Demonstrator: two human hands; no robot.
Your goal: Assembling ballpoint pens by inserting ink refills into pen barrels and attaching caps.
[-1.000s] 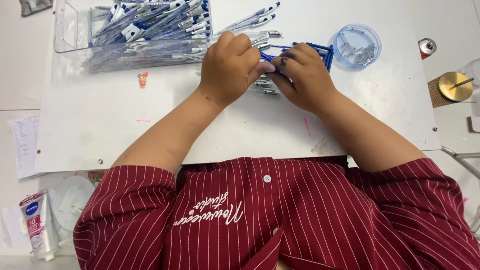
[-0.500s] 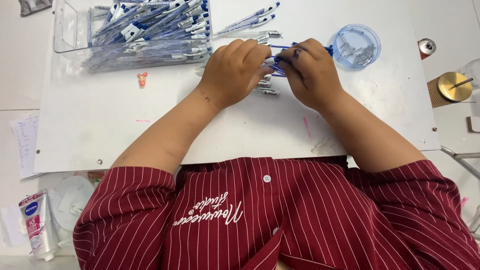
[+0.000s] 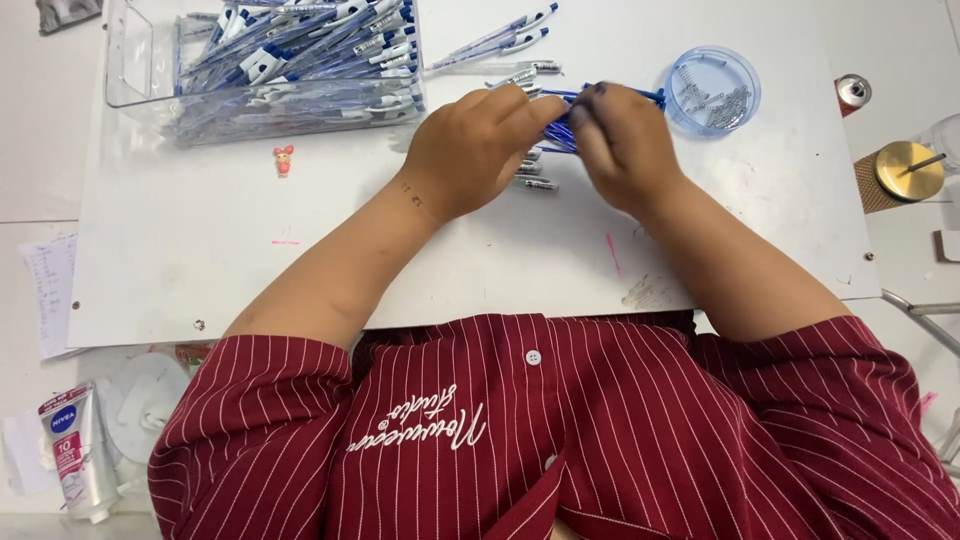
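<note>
Near the upper middle of the frame, the person's two hands meet over a white board (image 3: 200, 260) that covers most of the work surface. The left hand (image 3: 470, 150) is curled, its fingertips pinched on a bundle of blue pen parts (image 3: 560, 130) that runs between the two hands. The right hand (image 3: 625, 150) is also closed on the same bundle from the other side, with blue ends (image 3: 650, 96) sticking out past its knuckles toward the upper right. Under and just beside the hands lie several short silver-and-clear pen pieces (image 3: 535, 183), loose on the board.

At the upper left of the frame stands a clear plastic tray (image 3: 130, 60), filled with blue-and-white pens (image 3: 300, 50) piled lengthwise. A few more pens (image 3: 500, 38) lie on the board just right of the tray, above the left hand. A small pink figure (image 3: 284, 160) sits on the board just below the tray.

To the upper right, near the right hand, a round blue-tinted dish (image 3: 745, 85) holds small metal springs (image 3: 715, 98). Farther right, off the board, are a small red-topped can (image 3: 853, 92) and a round gold lid (image 3: 908, 170). At the lower left of the frame, a white tube (image 3: 75, 450) lies beside the person's striped red sleeve (image 3: 260, 440).
</note>
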